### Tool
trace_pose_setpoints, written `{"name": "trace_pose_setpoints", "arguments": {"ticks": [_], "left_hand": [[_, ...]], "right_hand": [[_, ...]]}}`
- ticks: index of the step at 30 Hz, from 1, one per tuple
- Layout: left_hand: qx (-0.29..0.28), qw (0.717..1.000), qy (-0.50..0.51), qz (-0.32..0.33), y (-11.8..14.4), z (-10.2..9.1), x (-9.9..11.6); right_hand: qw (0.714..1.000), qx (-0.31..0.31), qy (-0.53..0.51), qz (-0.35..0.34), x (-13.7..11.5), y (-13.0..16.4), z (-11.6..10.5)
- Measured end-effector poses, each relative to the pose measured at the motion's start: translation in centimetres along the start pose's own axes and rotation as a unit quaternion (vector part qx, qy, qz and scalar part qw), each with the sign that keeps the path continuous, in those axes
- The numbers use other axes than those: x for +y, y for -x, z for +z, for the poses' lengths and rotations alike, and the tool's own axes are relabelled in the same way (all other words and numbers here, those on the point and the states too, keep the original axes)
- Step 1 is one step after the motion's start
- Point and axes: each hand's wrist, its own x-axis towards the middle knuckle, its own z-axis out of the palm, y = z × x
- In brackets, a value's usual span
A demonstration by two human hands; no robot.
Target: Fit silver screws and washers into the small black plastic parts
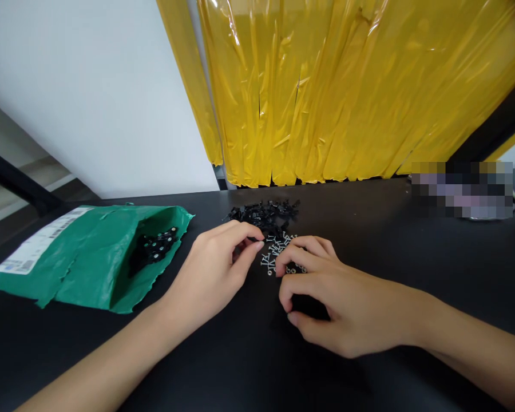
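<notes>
My left hand (pixel 217 263) is closed in a pinch at the near edge of a pile of small black parts (pixel 264 213). Something tiny and dark may sit between thumb and forefinger, too small to name. Just right of those fingertips lies a heap of silver screws (pixel 277 247). My right hand (pixel 330 297) is curled over the near side of this heap, hiding some of it. Its thumb and forefinger tips meet low over the table, and whatever they hold is hidden. Several small nuts (pixel 292 270) show between its fingers.
A torn-open green plastic bag (pixel 90 252) with black parts (pixel 154 246) inside lies on the left of the black table (pixel 223 355). Yellow plastic sheeting (pixel 326 91) and a white panel (pixel 111 103) stand behind. A pixelated item (pixel 461 191) is at the back right.
</notes>
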Motion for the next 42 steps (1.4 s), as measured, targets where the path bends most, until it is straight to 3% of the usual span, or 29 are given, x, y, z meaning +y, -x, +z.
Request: {"name": "trace_pose_setpoints", "arguments": {"ticks": [4, 9, 13, 17, 22, 29, 36, 42], "left_hand": [[0.002, 0.999, 0.044, -0.025, 0.0, -0.1, 0.0], [-0.038, 0.979, 0.161, -0.117, -0.3, -0.1, 0.2], [-0.051, 0.942, 0.277, -0.184, -0.6, -0.1, 0.2], [-0.045, 0.915, 0.332, -0.226, -0.8, -0.2, -0.1], [-0.068, 0.929, 0.303, -0.202, -0.8, -0.4, 0.0], [-0.075, 0.928, 0.299, -0.211, -0.9, -0.5, 0.2], [-0.078, 0.930, 0.312, -0.177, -0.4, -0.3, 0.4], [-0.099, 0.911, 0.372, -0.151, -0.2, -0.5, 0.9]], "right_hand": [[0.999, -0.014, -0.037, 0.008, 0.1, -0.1, -0.4], [0.996, -0.022, -0.085, 0.020, 0.1, 0.1, -1.0], [0.991, 0.007, -0.133, -0.004, 0.2, -0.1, -1.0], [0.976, 0.078, -0.204, 0.006, 0.4, -0.4, -0.7], [0.942, 0.115, -0.302, 0.094, 0.7, -0.6, -0.1], [0.911, 0.143, -0.356, 0.152, 1.1, -1.1, -0.2], [0.904, 0.147, -0.369, 0.157, 1.0, -1.3, -0.1], [0.889, 0.156, -0.405, 0.149, 0.8, -1.4, 0.0]]}}
